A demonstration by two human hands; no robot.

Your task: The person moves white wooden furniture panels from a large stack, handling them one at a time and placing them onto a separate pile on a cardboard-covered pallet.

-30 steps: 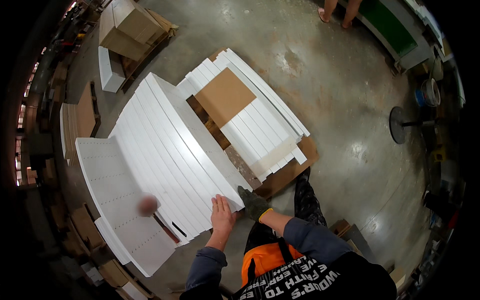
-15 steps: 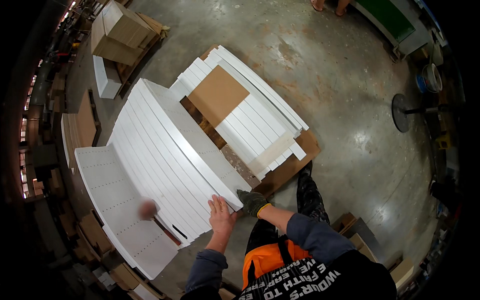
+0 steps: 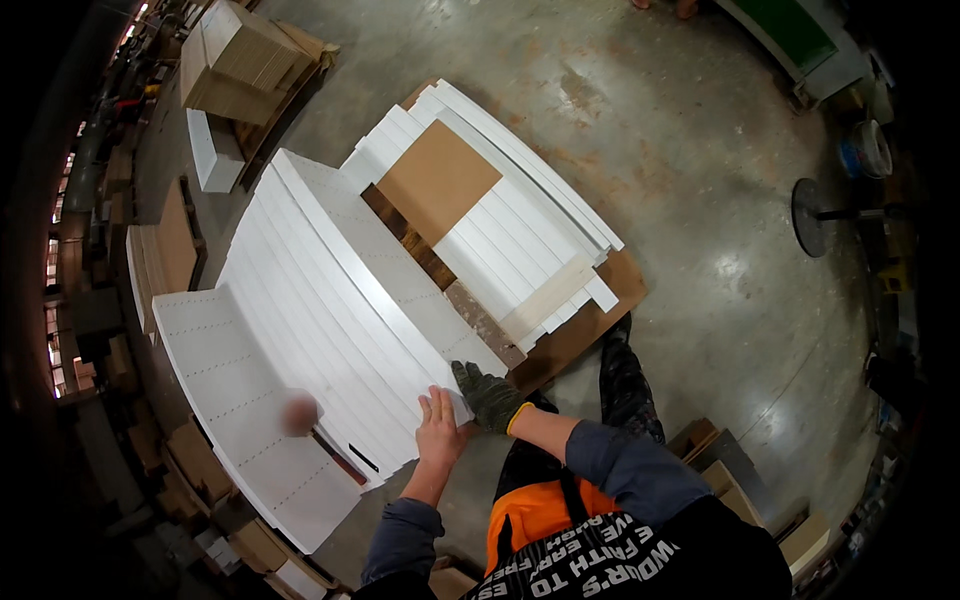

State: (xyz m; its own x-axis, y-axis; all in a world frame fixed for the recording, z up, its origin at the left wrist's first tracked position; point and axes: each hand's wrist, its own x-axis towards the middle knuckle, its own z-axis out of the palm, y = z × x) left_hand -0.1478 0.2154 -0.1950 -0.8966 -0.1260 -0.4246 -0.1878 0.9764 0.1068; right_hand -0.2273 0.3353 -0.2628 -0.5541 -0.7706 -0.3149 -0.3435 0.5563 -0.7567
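A white cabinet-like assembly lies on the left: a stack of long white slats (image 3: 300, 290) between two upright white side panels. The nearer-right panel (image 3: 390, 300) ends close to me, and both hands are at that end. My left hand (image 3: 438, 432) is bare, its fingers stretched out flat on the panel's near end. My right hand (image 3: 490, 397), in a dark knitted glove, rests against the same panel's outer face with fingers spread. A mallet (image 3: 300, 412) with a blurred brownish head lies on the slats beside the far-left drilled panel (image 3: 225, 400).
Right of the assembly, more white boards (image 3: 500, 250) and a brown sheet (image 3: 438, 183) lie on a cardboard-covered pallet (image 3: 605, 310). Stacked panels (image 3: 245, 65) stand at the far left. A round black stand base (image 3: 806, 217) is on the concrete floor at the right.
My gloved right hand has shifted up and slightly left along the panel, its fingers now spread over the outer face. My left hand stays at the panel's end. The view has shifted slightly.
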